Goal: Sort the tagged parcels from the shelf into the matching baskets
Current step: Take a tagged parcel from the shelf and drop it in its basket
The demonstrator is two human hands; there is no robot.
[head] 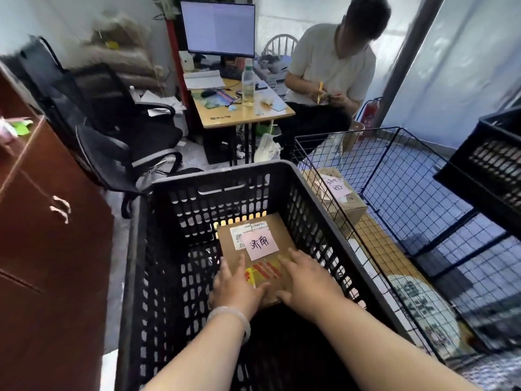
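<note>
1. Head view: the tagged parcel [255, 251] sits low inside the black basket [220, 177].
2. The left hand [236, 286] and right hand [307, 283] lie on it at 6 o'clock, fingers spread flat (thumbs perhaps hooked underneath).
3. A second parcel [342, 198] lies in the wire basket [394, 170] at 2 o'clock; the shelf is unseen.

L hand [236, 286]: palm down, fingers straight, slightly spread, thumb angled inward. R hand [307, 280]: palm down, fingers straight, thumb pointing toward L. Forearms: both bare, extended fwd and down, converging. Hands side by side, thumbs close together.
</note>
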